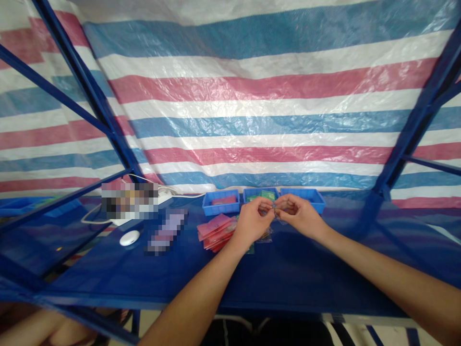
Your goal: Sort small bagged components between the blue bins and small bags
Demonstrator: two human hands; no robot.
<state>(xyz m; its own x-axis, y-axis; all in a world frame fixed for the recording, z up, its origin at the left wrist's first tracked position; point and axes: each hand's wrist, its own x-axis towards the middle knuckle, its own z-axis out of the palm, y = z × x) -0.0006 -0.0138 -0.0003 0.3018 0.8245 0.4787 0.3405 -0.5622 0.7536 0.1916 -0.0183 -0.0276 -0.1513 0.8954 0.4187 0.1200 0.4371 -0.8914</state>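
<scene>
My left hand (255, 218) and my right hand (301, 216) meet above the table, thumbs and fingertips pinched together. Between them is a small see-through packet (275, 210), mostly hidden by the fingers; its contents are too small to make out. Left of my left hand lies a loose pile of red packets (218, 230). Under and beside that hand are clear packets (266, 235) with brownish contents and the edge of a green packet (251, 249), both partly covered.
Along the back stand three blue bins: one with red packets (220, 205), one with green packets (248, 192), and one behind my right hand (317, 201). A white oval object (129, 238), a blurred-out item (167, 230) and a power strip with cables (163, 197) lie left. Blue frame posts (406, 134) flank the table.
</scene>
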